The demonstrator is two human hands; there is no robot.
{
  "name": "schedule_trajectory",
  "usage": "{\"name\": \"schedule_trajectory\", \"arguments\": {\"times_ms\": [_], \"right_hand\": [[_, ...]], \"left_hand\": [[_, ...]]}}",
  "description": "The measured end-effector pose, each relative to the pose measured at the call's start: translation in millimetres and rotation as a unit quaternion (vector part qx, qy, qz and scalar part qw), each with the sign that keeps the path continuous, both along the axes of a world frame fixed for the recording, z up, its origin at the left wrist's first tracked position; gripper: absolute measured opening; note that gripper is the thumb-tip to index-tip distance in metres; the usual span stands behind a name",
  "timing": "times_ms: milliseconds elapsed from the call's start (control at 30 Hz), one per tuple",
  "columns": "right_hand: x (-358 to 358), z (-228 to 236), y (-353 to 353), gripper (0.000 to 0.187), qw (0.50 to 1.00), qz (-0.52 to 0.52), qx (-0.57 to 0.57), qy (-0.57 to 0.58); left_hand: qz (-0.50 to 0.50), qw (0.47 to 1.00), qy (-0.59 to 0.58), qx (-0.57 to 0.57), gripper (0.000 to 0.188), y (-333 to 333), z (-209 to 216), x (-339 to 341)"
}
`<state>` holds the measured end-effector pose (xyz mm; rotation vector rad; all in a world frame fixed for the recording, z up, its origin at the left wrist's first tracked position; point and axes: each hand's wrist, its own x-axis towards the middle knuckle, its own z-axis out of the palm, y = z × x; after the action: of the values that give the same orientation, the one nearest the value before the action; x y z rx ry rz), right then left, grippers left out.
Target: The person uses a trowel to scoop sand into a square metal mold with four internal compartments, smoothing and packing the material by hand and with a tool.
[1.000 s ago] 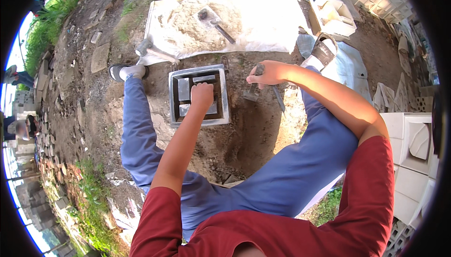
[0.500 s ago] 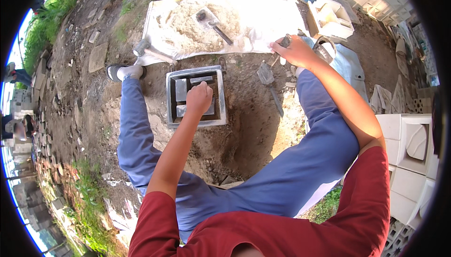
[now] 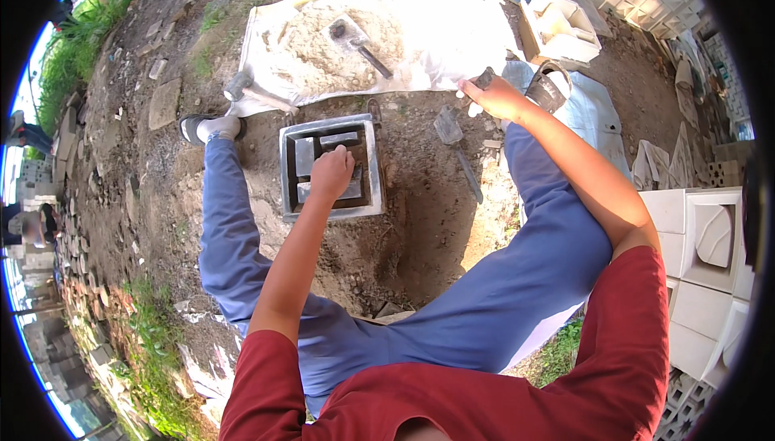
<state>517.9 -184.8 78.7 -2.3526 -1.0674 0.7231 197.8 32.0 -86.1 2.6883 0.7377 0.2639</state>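
Left hand (image 3: 332, 171): fingers curled in over the metal mould (image 3: 286, 179), which sits on the soil between the legs; cannot tell whether they pinch anything. Right hand (image 3: 502, 100): fingers closed around a small dark object (image 3: 484, 79) (kind unclear), near the white sheet (image 3: 252, 54). Trowel (image 3: 448, 128) lies between mould and right leg; mallet (image 3: 239, 84) rests at the sheet's edge. Left wrist hides part of the mould. Containers: mould holds grey blocks (image 3: 304, 157); white tray (image 3: 593, 44) holds pale pieces.
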Motion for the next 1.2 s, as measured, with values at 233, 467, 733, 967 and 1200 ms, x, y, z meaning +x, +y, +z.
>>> {"name": "schedule_trajectory", "arguments": {"times_ms": [233,467,733,967,1200], "right_hand": [[-12,27,-2,0.055,0.998,-0.02,-0.052,0.018],[-14,32,-2,0.055,0.997,-0.021,-0.069,0.022],[5,0,-2,0.064,0.999,-0.008,-0.019,0.036],[10,-10,5,0.062,0.995,-0.014,-0.1,0.009],[3,-2,3,0.07,0.997,0.014,-0.02,0.067]], "left_hand": [[0.0,1.0,0.014,-0.005,0.03,1,5,3],[-0.027,0.997,0.067,-0.025,0.041,-5,14,4],[0.007,0.998,0.057,-0.029,0.039,-7,21,6],[0.0,0.999,0.029,-0.021,0.035,-3,21,1],[-0.026,0.983,0.178,-0.042,0.039,0,36,-1]]}}
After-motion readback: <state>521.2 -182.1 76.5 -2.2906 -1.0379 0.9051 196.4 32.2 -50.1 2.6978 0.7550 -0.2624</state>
